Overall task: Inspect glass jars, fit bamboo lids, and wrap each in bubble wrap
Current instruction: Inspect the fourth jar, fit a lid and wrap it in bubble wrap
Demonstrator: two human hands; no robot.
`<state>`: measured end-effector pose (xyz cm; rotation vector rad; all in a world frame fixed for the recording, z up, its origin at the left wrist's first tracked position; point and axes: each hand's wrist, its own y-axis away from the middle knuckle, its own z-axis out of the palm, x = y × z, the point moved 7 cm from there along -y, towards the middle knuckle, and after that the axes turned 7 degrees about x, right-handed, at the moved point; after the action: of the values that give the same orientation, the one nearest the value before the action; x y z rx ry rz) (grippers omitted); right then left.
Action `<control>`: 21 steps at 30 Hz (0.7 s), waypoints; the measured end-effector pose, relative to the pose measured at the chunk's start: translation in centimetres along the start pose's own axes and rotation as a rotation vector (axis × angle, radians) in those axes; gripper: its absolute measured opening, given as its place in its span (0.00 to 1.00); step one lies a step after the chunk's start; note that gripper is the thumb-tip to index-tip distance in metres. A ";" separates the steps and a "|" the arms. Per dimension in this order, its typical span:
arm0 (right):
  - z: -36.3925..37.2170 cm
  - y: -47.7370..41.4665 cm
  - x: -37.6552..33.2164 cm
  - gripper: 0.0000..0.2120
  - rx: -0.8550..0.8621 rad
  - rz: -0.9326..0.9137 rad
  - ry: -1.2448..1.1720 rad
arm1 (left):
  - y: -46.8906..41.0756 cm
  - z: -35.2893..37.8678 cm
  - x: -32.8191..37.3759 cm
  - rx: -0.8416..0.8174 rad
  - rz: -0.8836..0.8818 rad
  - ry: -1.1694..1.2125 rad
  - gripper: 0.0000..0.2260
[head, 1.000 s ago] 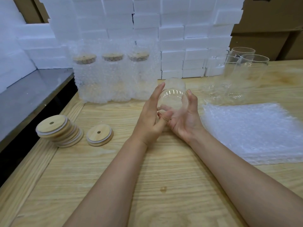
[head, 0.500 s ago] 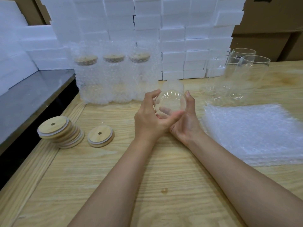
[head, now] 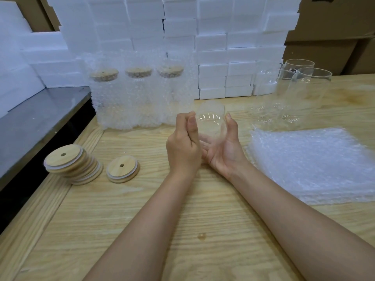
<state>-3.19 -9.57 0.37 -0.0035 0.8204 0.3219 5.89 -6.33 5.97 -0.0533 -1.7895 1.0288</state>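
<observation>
A clear glass jar (head: 211, 122) without a lid is held tilted above the wooden table (head: 142, 220), its base turned towards me. My left hand (head: 183, 147) curls round its left side with the thumb up against the glass. My right hand (head: 225, 149) cradles it from below and the right, palm up. A stack of bamboo lids (head: 71, 165) leans at the left, with a single lid (head: 122, 168) lying beside it. Flat bubble wrap sheets (head: 316, 163) lie at the right.
Three wrapped, lidded jars (head: 140, 94) stand at the back centre. Bare glass jars (head: 298, 92) stand at the back right. White foam blocks (head: 213, 47) are stacked behind, cardboard boxes (head: 334, 37) further right. A dark shelf (head: 36, 122) borders the table's left.
My left hand went from open fingers beside the jar to curled round it, and the jar has turned between both hands.
</observation>
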 end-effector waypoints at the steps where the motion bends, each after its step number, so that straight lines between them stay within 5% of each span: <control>1: 0.0 0.0 -0.1 0.30 0.004 -0.007 -0.003 | 0.1 0.0 0.0 -0.003 0.003 0.001 0.27; 4: -0.1 -0.2 -0.3 0.28 0.000 -0.020 -0.069 | 0.5 0.3 0.1 -0.043 0.019 -0.027 0.29; 8: -0.6 -0.4 -0.7 0.40 0.044 -0.089 0.012 | 0.8 1.0 -0.1 -0.152 0.015 -0.017 0.31; 13: -0.4 -0.6 -0.7 0.37 0.011 -0.110 0.000 | 0.8 1.0 -0.5 -0.200 0.011 0.017 0.38; 15: -0.3 -0.6 -0.6 0.36 0.005 -0.110 0.041 | 0.7 0.8 -0.6 -0.178 -0.005 0.020 0.37; 19: 0.0 -0.2 -0.5 0.49 0.062 -0.077 0.090 | 0.6 0.4 -0.9 -0.112 -0.096 0.074 0.34; 21: 0.1 -0.3 -0.4 0.46 0.059 -0.093 0.087 | 0.6 0.3 -1.0 -0.085 -0.108 0.090 0.29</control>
<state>-3.29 -9.92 0.73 -0.0004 0.9133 0.2103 5.90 -6.61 4.85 -0.0538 -1.7346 0.8599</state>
